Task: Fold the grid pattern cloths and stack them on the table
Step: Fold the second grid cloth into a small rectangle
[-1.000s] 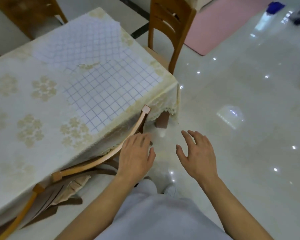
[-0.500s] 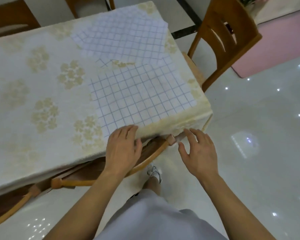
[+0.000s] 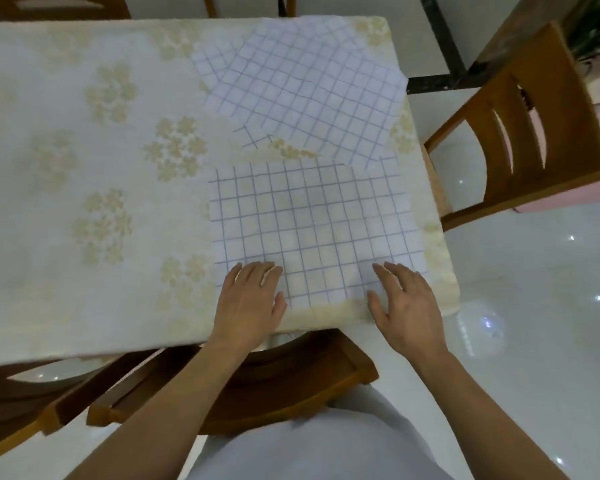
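Now the head view looks down on a table covered by a cream tablecloth with pale gold flower clusters (image 3: pixel 94 174). No container shows here; the tabletop itself bears the cloths. A thin white cloth with a blue grid pattern (image 3: pixel 312 226) lies flat and unfolded at the near right corner of the table, its near edge just inside the table's edge. A second white grid cloth (image 3: pixel 309 95) lies farther away at the far right, turned at an angle, its near corner overlapping the first cloth's far edge.

The left hand (image 3: pixel 248 303) rests palm down on the near left corner of the near cloth, fingers spread flat, gripping nothing. The right hand (image 3: pixel 407 306) is at the near right corner, fingers loosely splayed on or just over the cloth; I cannot tell whether it pinches the edge. A brown wooden chair back (image 3: pixel 257 379) sits just below the table's near edge, and another wooden chair (image 3: pixel 520 140) stands at the right.

Half a second ago both hands were at the table's edge beside the chair back; now they are on the cloth, and the camera is more directly overhead.
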A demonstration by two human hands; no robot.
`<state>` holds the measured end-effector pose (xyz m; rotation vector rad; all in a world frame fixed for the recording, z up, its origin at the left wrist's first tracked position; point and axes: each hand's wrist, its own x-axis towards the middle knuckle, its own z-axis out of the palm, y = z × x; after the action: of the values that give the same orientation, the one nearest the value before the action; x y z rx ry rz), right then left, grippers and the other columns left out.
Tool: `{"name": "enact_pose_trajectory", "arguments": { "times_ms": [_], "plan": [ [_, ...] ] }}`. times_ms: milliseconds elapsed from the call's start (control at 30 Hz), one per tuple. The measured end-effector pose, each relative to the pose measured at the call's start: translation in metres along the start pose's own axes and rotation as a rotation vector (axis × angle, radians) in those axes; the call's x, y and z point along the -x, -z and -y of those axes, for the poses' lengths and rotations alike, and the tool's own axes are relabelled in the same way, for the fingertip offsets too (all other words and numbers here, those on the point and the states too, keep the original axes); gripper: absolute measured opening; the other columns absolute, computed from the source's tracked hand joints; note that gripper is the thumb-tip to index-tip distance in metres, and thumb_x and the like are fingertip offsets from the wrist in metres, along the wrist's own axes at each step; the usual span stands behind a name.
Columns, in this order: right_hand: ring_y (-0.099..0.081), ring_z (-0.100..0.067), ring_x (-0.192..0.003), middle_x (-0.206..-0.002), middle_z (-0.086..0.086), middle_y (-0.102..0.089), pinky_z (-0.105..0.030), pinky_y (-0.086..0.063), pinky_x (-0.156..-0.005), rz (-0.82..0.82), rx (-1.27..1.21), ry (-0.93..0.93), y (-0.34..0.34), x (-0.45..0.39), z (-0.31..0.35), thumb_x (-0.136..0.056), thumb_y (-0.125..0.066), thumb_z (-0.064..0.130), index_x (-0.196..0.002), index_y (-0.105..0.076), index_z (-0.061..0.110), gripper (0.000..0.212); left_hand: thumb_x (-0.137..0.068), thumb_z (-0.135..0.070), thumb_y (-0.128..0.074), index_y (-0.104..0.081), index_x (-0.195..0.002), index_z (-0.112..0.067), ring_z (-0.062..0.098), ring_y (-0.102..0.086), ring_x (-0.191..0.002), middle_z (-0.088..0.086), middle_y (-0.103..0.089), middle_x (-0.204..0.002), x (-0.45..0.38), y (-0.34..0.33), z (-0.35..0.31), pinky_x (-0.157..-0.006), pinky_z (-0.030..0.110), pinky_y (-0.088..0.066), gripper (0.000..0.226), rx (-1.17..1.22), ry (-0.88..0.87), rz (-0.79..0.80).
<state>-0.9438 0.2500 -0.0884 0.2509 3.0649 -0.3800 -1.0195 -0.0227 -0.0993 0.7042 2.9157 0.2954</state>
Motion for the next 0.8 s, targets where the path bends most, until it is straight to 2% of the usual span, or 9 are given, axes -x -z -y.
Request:
{"name": "enact_pose_trajectory", "arguments": {
  "times_ms": [133,300,400,500,567,633,700,800],
  "plan": [
    [-0.054,-0.029,-0.126,-0.137,-0.011,-0.059,-0.050,-0.044,-0.108,0.024,0.001,0.070,-0.010,-0.020,-0.003,-0.096,-0.048,0.042,-0.137,-0.057,0.014,0.051,-0.090,-0.038,-0.042,-0.061,-0.130,-0.015,0.024,-0.056,-0.121,0.005,-0.061,-0.132,-0.003,-0.007,0.009,-0.110,0.045,-0.039,0.050,0.012,0.047,0.038],
    [-0.055,-0.029,-0.127,-0.138,-0.011,-0.059,-0.047,-0.043,-0.109,0.042,0.001,0.137,-0.017,-0.043,-0.008,-0.096,-0.049,0.043,-0.138,-0.057,0.014,0.052,-0.088,-0.041,-0.053,-0.057,-0.135,-0.016,0.025,-0.050,-0.131,0.009,-0.053,-0.143,-0.005,-0.020,0.011,-0.112,0.047,-0.038,0.053,0.007,0.021,0.069],
    [-0.052,-0.028,-0.130,-0.142,-0.010,-0.055,-0.045,-0.040,-0.110,0.075,-0.018,0.180,-0.022,-0.053,-0.019,-0.097,-0.046,0.044,-0.141,-0.055,0.015,0.053,-0.087,-0.047,-0.056,-0.047,-0.144,-0.016,0.025,-0.040,-0.140,0.009,-0.041,-0.154,-0.008,-0.028,0.009,-0.116,0.047,-0.032,0.065,-0.029,-0.034,0.121],
    [-0.048,-0.029,-0.135,-0.147,-0.010,-0.051,-0.046,-0.041,-0.109,0.091,-0.025,0.278,-0.030,-0.058,-0.034,-0.098,-0.041,0.049,-0.142,-0.053,0.016,0.056,-0.089,-0.055,-0.050,-0.032,-0.153,-0.018,0.022,-0.022,-0.150,0.006,-0.023,-0.163,-0.011,-0.035,0.010,-0.120,0.047,-0.025,0.076,-0.051,-0.053,0.167],
    [-0.040,-0.029,-0.142,-0.154,-0.008,-0.043,-0.051,-0.042,-0.111,0.139,-0.011,0.357,-0.037,-0.060,-0.045,-0.099,-0.038,0.053,-0.147,-0.047,0.019,0.060,-0.091,-0.059,-0.044,-0.023,-0.156,-0.019,0.020,-0.010,-0.152,0.004,-0.013,-0.166,-0.012,-0.041,0.011,-0.122,0.047,-0.020,0.079,-0.070,-0.053,0.208],
    [-0.024,-0.026,-0.150,-0.162,-0.006,-0.028,-0.051,-0.033,-0.117,0.203,0.024,0.443,-0.044,-0.060,-0.055,-0.100,-0.034,0.059,-0.154,-0.035,0.023,0.064,-0.092,-0.063,-0.039,-0.017,-0.158,-0.021,0.018,-0.003,-0.153,0.002,-0.007,-0.166,-0.010,-0.047,0.010,-0.122,0.047,-0.018,0.082,-0.092,-0.061,0.253],
    [-0.009,-0.024,-0.154,-0.166,-0.005,-0.015,-0.049,-0.023,-0.121,0.251,0.084,0.542,-0.050,-0.062,-0.064,-0.101,-0.030,0.063,-0.158,-0.023,0.023,0.070,-0.091,-0.067,-0.037,-0.014,-0.158,-0.022,0.018,-0.001,-0.153,0.001,-0.004,-0.167,-0.007,-0.055,0.009,-0.122,0.047,-0.016,0.084,-0.105,-0.080,0.278],
    [-0.001,-0.025,-0.154,-0.167,-0.005,-0.006,-0.050,-0.020,-0.122,0.291,0.162,0.642,-0.058,-0.063,-0.072,-0.099,-0.026,0.067,-0.159,-0.014,0.023,0.075,-0.091,-0.069,-0.037,-0.016,-0.158,-0.023,0.020,-0.003,-0.153,0.003,-0.005,-0.166,-0.003,-0.063,0.006,-0.123,0.048,-0.016,0.084,-0.116,-0.096,0.271]
  ]
}}
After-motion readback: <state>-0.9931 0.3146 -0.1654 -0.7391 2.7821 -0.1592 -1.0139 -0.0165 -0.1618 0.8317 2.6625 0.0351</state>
